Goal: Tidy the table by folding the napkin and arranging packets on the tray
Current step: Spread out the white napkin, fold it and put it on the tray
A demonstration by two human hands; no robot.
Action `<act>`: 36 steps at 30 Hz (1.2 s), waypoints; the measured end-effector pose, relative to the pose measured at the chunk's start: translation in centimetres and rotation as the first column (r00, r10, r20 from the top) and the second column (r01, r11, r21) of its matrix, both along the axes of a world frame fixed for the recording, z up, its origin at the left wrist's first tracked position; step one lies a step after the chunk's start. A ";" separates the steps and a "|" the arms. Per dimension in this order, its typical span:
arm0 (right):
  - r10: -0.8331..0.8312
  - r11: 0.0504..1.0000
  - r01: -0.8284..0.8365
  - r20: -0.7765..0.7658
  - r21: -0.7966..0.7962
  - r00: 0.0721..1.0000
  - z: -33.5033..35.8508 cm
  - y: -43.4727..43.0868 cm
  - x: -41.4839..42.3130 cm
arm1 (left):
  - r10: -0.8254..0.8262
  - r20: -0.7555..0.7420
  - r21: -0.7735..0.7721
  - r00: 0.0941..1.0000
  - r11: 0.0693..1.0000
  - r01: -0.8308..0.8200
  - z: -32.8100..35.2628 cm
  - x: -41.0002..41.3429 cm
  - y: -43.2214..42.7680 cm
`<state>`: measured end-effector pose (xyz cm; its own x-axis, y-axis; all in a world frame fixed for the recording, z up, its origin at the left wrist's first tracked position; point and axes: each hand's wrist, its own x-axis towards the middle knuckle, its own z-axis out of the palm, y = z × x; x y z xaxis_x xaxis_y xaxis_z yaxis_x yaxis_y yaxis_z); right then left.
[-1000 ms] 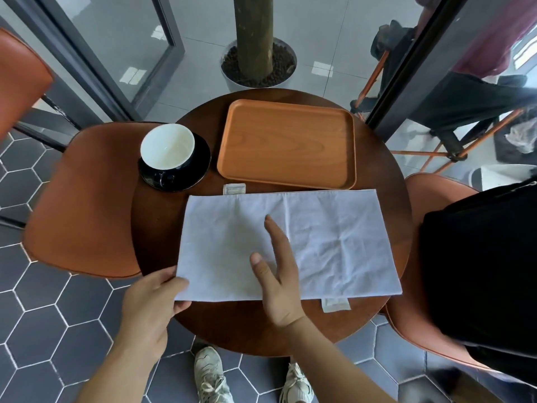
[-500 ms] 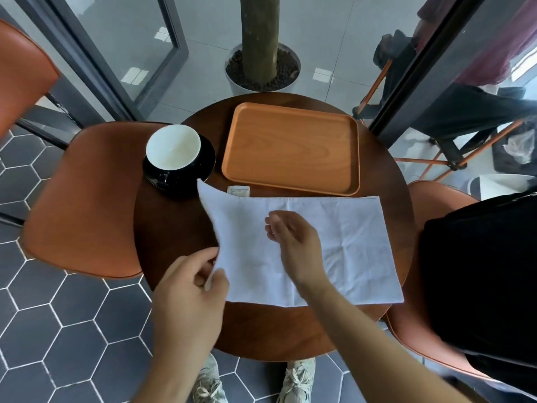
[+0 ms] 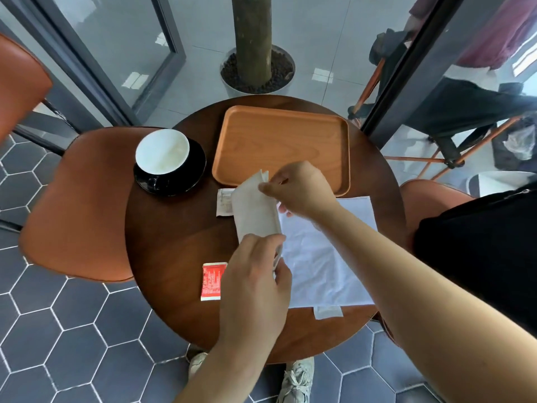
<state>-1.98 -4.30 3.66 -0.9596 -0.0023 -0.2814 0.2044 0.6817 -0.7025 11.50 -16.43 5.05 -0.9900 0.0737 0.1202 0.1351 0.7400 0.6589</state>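
A white napkin lies on the round wooden table, its left half lifted and swung over toward the right. My left hand pinches the near corner of the raised flap. My right hand pinches its far corner, just in front of the wooden tray, which holds nothing. A red packet lies on the table left of my left hand. A pale packet sits beside the flap's far end. Another pale packet pokes out under the napkin's near edge.
A white cup on a black saucer stands left of the tray. Orange chairs flank the table on the left and right. A potted trunk rises behind the table. A black bag fills the right side.
Both hands took the napkin's left corners and lifted that half up and over to the right. This uncovered the red packet and more of the pale packet near the tray.
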 end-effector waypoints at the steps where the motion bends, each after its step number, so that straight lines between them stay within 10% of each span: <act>1: -0.031 0.998 0.034 0.052 -0.056 0.998 -0.3 0.4 0.1 | -0.020 -0.020 -0.002 1.000 1.000 0.020 -0.1 0.0 0.5; 21: -0.324 0.879 0.348 0.127 -0.327 0.938 -3.2 11.1 3.8 | -0.208 -0.063 0.050 0.976 0.976 0.212 -2.8 1.6 9.3; 36: -0.299 0.954 0.299 0.096 0.016 0.950 -5.9 17.7 5.8 | -0.362 -0.078 0.027 0.929 0.931 0.365 -6.9 2.3 15.8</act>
<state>3.77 13.36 -2.22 -0.8847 0.2808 -0.3721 0.4653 0.5803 -0.6683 13.79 -0.63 -1.81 -0.8851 0.4207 0.1989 0.4370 0.6044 0.6662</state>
